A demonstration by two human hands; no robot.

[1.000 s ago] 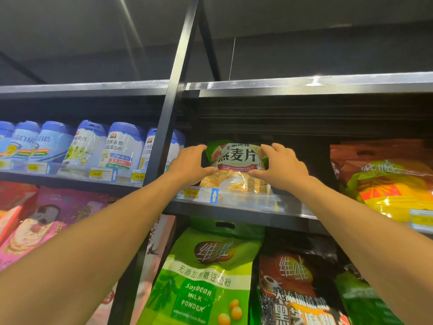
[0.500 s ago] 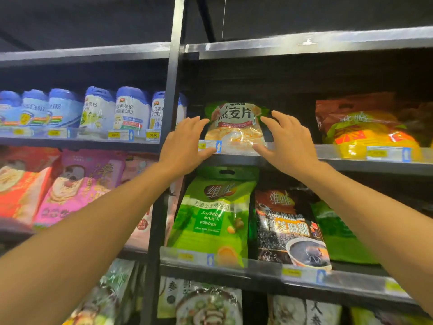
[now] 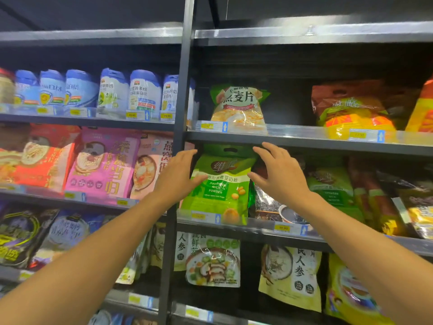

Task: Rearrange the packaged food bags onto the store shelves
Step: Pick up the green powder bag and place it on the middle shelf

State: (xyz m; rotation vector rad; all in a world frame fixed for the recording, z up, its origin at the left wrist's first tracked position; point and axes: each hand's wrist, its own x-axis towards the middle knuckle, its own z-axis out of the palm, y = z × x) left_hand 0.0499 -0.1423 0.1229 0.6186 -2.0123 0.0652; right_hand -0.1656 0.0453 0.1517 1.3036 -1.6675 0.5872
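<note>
Reach stage, I judge: left hand (image 3: 179,178) and right hand (image 3: 280,177), both spread and empty, flank the green soybean bag (image 3: 222,191) at the middle shelf's (image 3: 257,233) left end; next they must clasp its sides.

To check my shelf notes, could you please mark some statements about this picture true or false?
The oat bag stands on the shelf above the green bag. True.
The left hand grips the oat bag. False: it is open beside the green bag.
The green bag sits between the left hand and the right hand. True.
The blue tubs stand right of the oat bag. False: they stand left.
</note>
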